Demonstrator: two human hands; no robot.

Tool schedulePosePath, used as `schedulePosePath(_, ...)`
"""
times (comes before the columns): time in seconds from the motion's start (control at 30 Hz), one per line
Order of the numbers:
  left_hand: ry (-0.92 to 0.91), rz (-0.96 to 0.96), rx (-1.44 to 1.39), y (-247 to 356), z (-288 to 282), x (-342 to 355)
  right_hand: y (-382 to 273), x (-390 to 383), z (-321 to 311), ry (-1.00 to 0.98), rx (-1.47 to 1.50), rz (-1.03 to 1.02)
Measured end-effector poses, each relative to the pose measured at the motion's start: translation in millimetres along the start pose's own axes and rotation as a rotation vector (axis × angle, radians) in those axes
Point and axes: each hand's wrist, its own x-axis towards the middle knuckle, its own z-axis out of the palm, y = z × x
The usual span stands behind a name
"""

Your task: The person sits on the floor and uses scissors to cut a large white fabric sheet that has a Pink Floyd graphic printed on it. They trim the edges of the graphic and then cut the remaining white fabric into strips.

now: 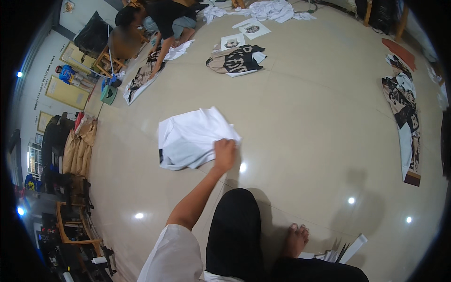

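Note:
My left hand reaches forward past my knee, its fingers closed on the right edge of a white cloth. The cloth, which may be a garment, lies loosely folded on the tiled floor, with greyish-white folds at its near side and a small dark patch at its left corner. How the fingertips grip it is hidden under the hand. My right hand does not show.
Printed black-and-beige garments lie farther ahead, and more garments form a row at right. A co-worker crouches over another printed garment. White cloths lie at the back. My bare foot is near white-and-black material.

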Motion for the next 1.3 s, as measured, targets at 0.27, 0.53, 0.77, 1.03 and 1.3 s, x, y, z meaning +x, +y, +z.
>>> schedulePosePath(0.27,-0.504,0.491,-0.563,273.7,69.6,40.5,82.2,-16.2,-23.6,0.202,0.143,0.071)
schedulePosePath(0.53,-0.045,0.203,-0.515,341.0,82.3,65.2,223.8,-72.4,-79.4,0.651,0.517,0.496)
schedulePosePath(0.77,-0.037,-0.115,-0.166,184.8,70.4,50.4,239.8,-53.5,-93.4,0.479,0.467,0.601)
schedulePosePath(1.03,-0.302,-0.149,-0.203,183.7,32.1,50.9,296.5,-18.9,-69.3,0.476,0.303,0.512)
schedulePosePath(1.3,-0.217,-0.273,-0.186,194.3,26.8,35.8,275.1,-26.4,-111.4,0.317,0.18,0.42)
